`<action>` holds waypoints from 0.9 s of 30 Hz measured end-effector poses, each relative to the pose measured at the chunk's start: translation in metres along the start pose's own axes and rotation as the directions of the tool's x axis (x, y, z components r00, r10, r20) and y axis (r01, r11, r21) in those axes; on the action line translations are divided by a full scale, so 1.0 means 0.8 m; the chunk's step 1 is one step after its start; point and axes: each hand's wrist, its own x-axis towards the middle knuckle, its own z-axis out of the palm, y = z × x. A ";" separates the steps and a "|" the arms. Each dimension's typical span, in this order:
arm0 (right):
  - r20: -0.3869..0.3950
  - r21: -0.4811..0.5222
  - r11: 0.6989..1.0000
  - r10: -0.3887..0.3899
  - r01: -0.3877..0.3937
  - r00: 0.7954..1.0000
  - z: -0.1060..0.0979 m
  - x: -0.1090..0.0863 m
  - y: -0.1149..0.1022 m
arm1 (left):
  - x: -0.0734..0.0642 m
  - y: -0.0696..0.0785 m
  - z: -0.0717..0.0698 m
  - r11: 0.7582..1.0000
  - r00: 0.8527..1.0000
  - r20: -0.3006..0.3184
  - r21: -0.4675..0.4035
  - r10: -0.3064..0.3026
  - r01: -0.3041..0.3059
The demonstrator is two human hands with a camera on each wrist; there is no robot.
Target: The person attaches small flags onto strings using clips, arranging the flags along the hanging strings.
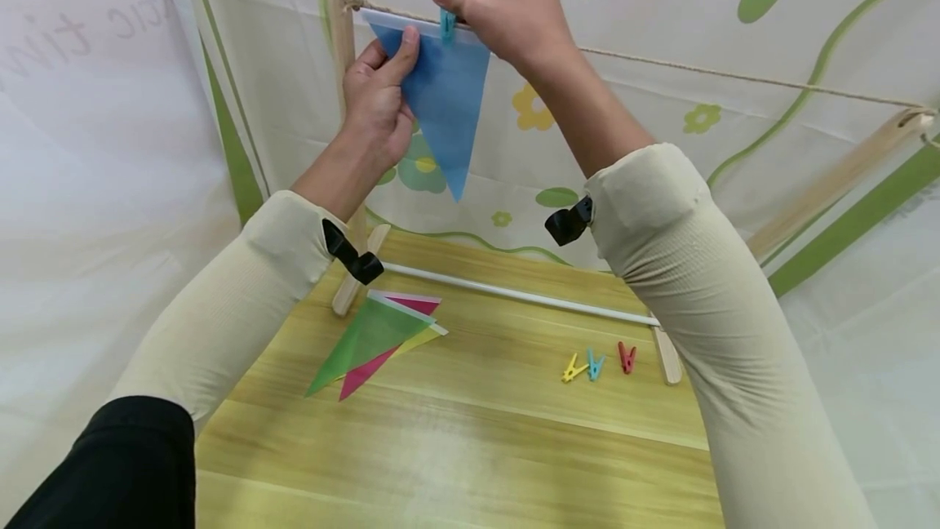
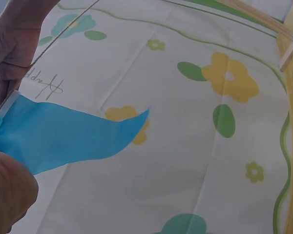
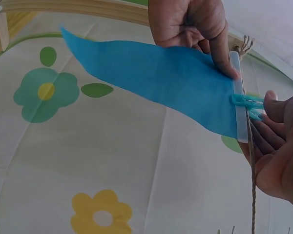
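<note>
A blue triangular pennant (image 1: pixel 448 96) with a white top band hangs point down at the twine (image 1: pixel 661 65), near the left post. My left hand (image 1: pixel 378 96) pinches its upper left part, thumb in front. Up at the band, my right hand (image 1: pixel 510 2) pinches the handles of a blue clothespin (image 1: pixel 447 25). In the right wrist view the clothespin (image 3: pixel 246 101) straddles the band and the twine, the thumb on its handle end. The left wrist view shows the pennant (image 2: pixel 63 131) curling toward its tip.
Green, pink and yellow pennants (image 1: pixel 378 337) lie stacked on the wooden table (image 1: pixel 455 447). Yellow, blue (image 1: pixel 595 365) and red clothespins lie to the right. A wooden post (image 1: pixel 342 47) stands left, another (image 1: pixel 837 174) right, with a white rod (image 1: pixel 514 294) between their feet. Behind hangs a printed cloth.
</note>
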 end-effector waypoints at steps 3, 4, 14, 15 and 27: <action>0.024 -0.016 1.000 0.008 -0.008 1.000 -0.001 -0.001 -0.001 | -0.001 0.000 -0.001 1.000 1.000 0.001 0.004 -0.004 0.004; 0.034 -0.026 1.000 0.011 -0.010 0.999 -0.002 -0.001 -0.001 | -0.001 0.000 -0.001 1.000 1.000 0.002 0.007 -0.005 0.005; 0.086 -0.139 0.990 0.000 0.012 0.996 -0.003 -0.003 -0.002 | -0.003 -0.001 -0.007 1.000 0.999 0.030 0.005 0.029 -0.029; 0.085 -0.135 0.991 -0.001 0.012 0.996 -0.003 -0.003 -0.002 | -0.003 -0.001 -0.008 0.999 0.999 0.032 0.008 0.031 -0.031; 0.011 0.010 0.999 -0.050 0.050 0.999 -0.009 -0.013 0.008 | -0.004 -0.006 -0.021 0.998 0.998 0.044 0.037 0.041 -0.043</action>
